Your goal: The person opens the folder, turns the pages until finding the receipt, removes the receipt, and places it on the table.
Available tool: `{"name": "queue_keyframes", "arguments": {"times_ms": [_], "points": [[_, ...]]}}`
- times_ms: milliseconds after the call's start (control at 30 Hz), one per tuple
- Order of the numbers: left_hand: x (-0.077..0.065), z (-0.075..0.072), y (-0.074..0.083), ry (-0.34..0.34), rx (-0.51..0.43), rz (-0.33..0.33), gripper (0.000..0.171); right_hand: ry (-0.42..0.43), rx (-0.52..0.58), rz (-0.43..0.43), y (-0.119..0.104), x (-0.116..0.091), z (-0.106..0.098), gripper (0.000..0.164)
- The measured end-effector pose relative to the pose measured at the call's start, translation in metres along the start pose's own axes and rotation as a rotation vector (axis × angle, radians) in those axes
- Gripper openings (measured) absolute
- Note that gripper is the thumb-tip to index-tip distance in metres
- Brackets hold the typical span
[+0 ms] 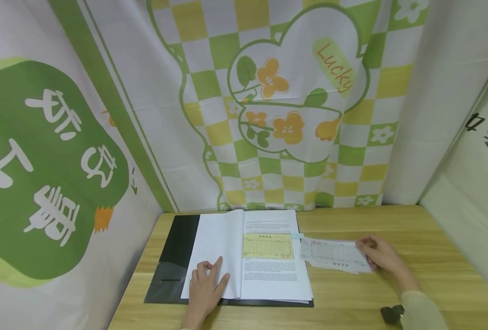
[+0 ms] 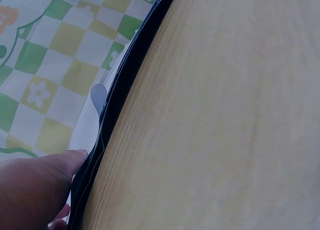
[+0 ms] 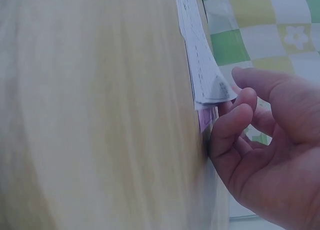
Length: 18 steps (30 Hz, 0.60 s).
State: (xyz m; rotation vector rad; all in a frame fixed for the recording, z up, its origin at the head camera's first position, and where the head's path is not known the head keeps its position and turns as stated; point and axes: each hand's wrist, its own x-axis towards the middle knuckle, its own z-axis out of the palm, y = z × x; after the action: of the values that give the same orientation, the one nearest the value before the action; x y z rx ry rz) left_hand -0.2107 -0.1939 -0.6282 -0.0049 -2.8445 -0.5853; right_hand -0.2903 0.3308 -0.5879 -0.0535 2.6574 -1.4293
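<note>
A black folder (image 1: 167, 275) lies open with white printed pages (image 1: 270, 270). My left hand (image 1: 206, 286) rests on the blank left-hand page (image 1: 217, 233), fingers spread and slightly bent. On the right-hand page lies a yellow printed slip (image 1: 268, 246), with a pale blue tab (image 1: 297, 236) sticking out beside it. To the right of the folder is a fanned stack of white printed slips (image 1: 336, 254). My right hand (image 1: 382, 254) holds the stack's right end. In the right wrist view, the slips' corner (image 3: 217, 89) bends up at the fingertips (image 3: 244, 75); a pinkish sheet (image 3: 205, 119) shows beneath.
The wooden table (image 1: 343, 307) carries everything. A small black object (image 1: 391, 315) sits by the right sleeve (image 1: 423, 311). Patterned cloth (image 1: 268, 183) hangs behind the table's far edge, with more cloth on both sides.
</note>
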Motion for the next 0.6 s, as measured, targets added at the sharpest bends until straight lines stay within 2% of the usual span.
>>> {"name": "queue_keyframes", "arguments": {"times_ms": [167, 400, 600], "points": [[0.001, 0.001, 0.0, -0.022, 0.002, -0.019, 0.058, 0.013, -0.053, 0.0, -0.004, 0.003, 0.0, 0.041], [0.001, 0.0, 0.001, -0.032, -0.005, -0.024, 0.059, 0.091, -0.161, -0.085, -0.015, 0.008, 0.006, 0.033], [0.0, 0.0, 0.001, -0.047, -0.007, -0.034, 0.059, 0.095, -0.127, -0.088, -0.024, 0.01, 0.015, 0.032]]}}
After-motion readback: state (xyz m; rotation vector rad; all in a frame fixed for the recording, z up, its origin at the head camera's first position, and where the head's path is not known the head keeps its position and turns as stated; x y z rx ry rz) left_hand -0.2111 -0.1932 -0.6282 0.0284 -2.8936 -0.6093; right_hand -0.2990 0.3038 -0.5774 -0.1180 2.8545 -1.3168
